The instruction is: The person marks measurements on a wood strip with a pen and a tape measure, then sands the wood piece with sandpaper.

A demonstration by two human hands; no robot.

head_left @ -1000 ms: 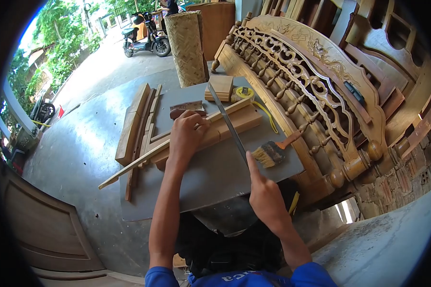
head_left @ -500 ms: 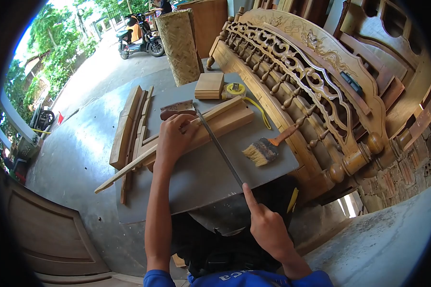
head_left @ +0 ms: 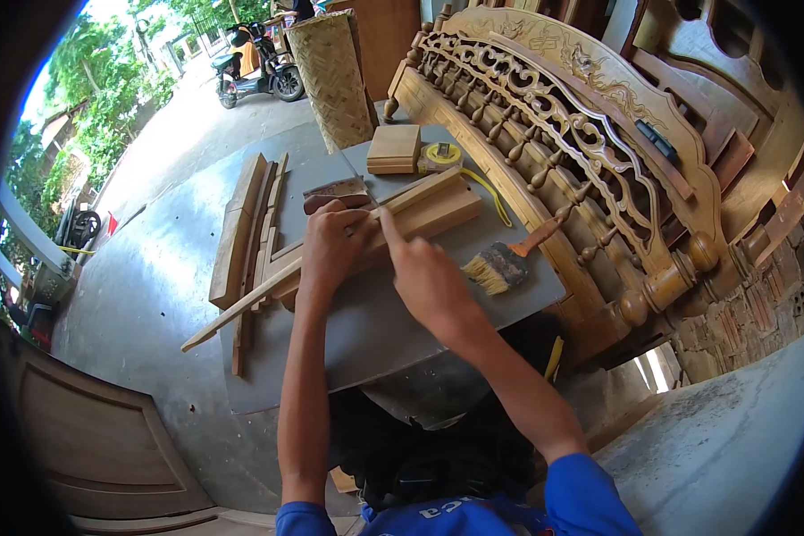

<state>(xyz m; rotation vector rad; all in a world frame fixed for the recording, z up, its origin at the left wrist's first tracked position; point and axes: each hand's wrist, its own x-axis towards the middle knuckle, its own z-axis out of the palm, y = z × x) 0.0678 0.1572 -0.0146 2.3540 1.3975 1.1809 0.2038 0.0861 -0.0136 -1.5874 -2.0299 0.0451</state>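
Observation:
My left hand (head_left: pixel 330 246) is closed around a long pale wooden strip (head_left: pixel 241 306), pressing it down on a thick wooden block (head_left: pixel 442 213). My right hand (head_left: pixel 424 277) grips a long narrow metal tool like a saw or file (head_left: pixel 349 163), its index finger stretched along it. Its blade crosses the strip just right of my left hand, and the far end sticks out past it. The handle is hidden in my right hand. Beyond my left fingers lies a dark brown wooden piece (head_left: pixel 335 192).
On the grey table (head_left: pixel 375 330) are a brush (head_left: pixel 500 268), a yellow tape measure (head_left: pixel 439 157), a square wooden block (head_left: pixel 393 148) and several wooden lengths (head_left: pixel 241 232) at the left. A carved wooden bench back (head_left: pixel 545 107) stands along the right. A scooter (head_left: pixel 259 71) is parked outside.
My right hand has pushed the metal tool forward and left, from near the table's front edge up to the strip. My left hand stays on the strip.

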